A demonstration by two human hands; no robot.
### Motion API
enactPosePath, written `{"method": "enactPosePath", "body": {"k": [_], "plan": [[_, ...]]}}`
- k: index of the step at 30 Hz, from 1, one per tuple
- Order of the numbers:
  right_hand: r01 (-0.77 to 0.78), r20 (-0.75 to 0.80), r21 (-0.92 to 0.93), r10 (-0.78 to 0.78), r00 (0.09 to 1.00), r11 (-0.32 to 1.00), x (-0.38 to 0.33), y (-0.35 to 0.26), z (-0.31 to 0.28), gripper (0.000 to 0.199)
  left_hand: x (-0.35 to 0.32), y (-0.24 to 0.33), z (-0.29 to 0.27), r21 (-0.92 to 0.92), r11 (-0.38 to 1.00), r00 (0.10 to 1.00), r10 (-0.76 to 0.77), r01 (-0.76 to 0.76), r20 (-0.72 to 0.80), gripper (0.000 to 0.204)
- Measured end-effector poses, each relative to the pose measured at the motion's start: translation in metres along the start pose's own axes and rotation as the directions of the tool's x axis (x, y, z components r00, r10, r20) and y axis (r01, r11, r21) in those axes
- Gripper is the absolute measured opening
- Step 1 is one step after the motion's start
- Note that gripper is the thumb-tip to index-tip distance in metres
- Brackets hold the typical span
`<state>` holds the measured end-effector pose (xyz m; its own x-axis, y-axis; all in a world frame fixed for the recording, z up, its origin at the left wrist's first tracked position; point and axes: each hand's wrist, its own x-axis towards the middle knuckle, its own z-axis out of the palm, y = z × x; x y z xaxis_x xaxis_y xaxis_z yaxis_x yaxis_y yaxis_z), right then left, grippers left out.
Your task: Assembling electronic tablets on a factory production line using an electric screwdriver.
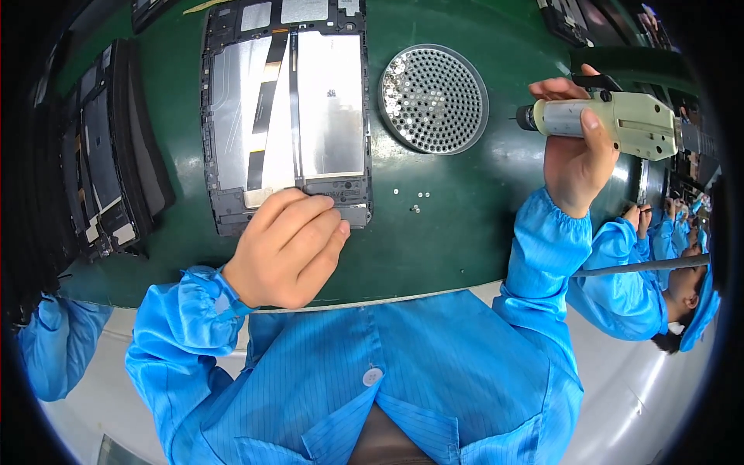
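Green covers the counter (434,232), and an opened tablet (287,116) lies on it with its back cover off, showing silvery plates and a flat ribbon cable down the middle. The left hand (287,248) rests on the near edge of the tablet, its fingers (314,213) curled flat and pressing on the frame there, gripping nothing. To the right of the tablet sits a round metal tray (432,98) full of small holes, some with screws in them. A few loose screws (409,198) lie on the counter just right of the tablet's near corner. Further right of the tablet, well apart from it and raised above the counter, the right hand (575,151) has its fingers closed around a pale electric screwdriver (620,122), its tip pointing left toward the tray. Left of the tablet, more opened tablets (108,147) stand stacked on edge.
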<state>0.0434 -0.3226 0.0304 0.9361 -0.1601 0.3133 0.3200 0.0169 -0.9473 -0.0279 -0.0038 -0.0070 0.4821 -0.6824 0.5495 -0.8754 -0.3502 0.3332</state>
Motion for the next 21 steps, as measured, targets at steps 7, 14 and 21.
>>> {"method": "enactPosePath", "body": {"k": [7, 14, 21], "plan": [[0.004, 0.009, -0.006, -0.004, 1.0, 1.0, -0.002, -0.002, -0.001, 0.051, -0.005, 0.009, 0.009, 0.075, 0.996, 0.995, -0.045, 0.052, -0.094, 0.018], [-0.039, 0.092, 0.042, 0.036, 0.995, 0.998, -0.001, -0.002, 0.002, 0.055, 0.012, -0.001, -0.02, 0.074, 0.987, 0.961, -0.158, 0.145, 0.225, 0.03], [0.01, 0.18, 0.114, -0.031, 0.983, 0.993, -0.009, -0.019, 0.05, 0.044, 0.019, -0.004, -0.007, 0.255, 0.957, 0.969, -0.186, 0.141, 0.162, 0.031]]}}
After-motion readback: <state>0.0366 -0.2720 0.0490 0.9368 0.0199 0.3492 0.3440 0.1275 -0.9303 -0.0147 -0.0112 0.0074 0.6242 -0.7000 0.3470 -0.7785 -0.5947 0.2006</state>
